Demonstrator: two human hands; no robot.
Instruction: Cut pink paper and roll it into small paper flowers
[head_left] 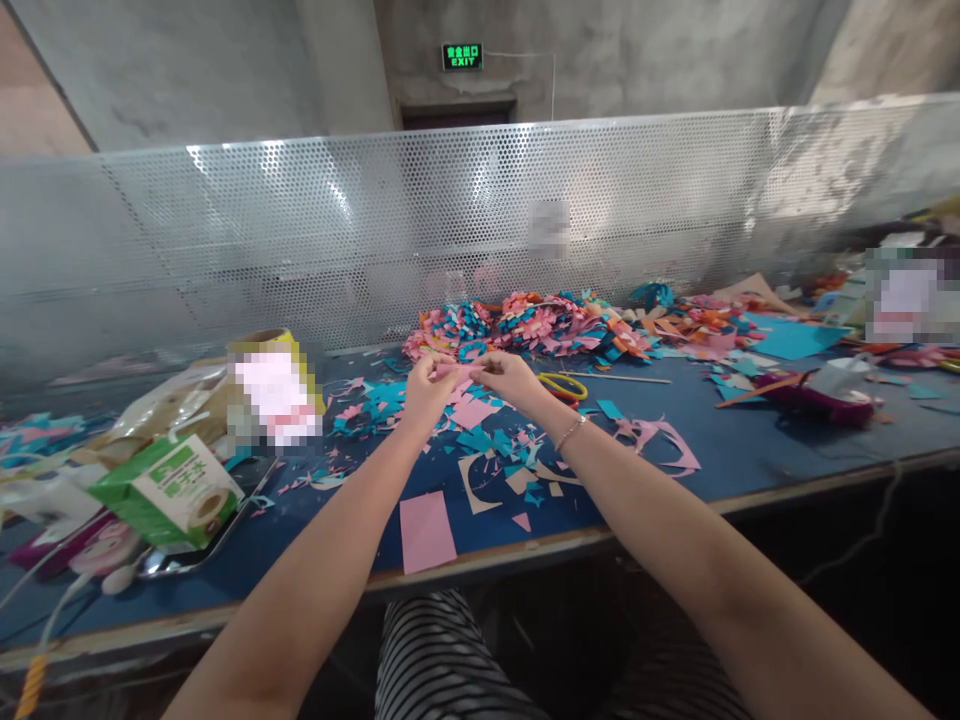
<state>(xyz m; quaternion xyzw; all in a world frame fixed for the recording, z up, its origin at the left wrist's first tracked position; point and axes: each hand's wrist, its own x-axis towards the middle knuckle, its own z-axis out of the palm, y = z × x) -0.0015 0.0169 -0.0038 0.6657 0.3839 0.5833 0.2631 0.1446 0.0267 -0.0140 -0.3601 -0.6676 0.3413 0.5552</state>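
Observation:
Between my two hands, over the middle of the table, is a small strip of pink paper (459,371). My left hand (430,385) pinches its left end, and the fingers of my right hand (508,379) close on the other end. Just behind them lies a heap of pink, blue and orange paper flowers (540,325). Scissors with yellow handles (562,386) rest beside my right hand. Under my forearms are cut scraps of blue and pink paper (480,440). A flat pink paper rectangle (427,532) lies at the table's near edge.
On the left, a green carton (166,492) stands on a metal tray (225,535), with a yellow-rimmed roll (304,370) behind it. A perforated metal panel (337,220) closes off the table's back. Blue paper sheets (795,336) and a purple object (817,400) lie to the right.

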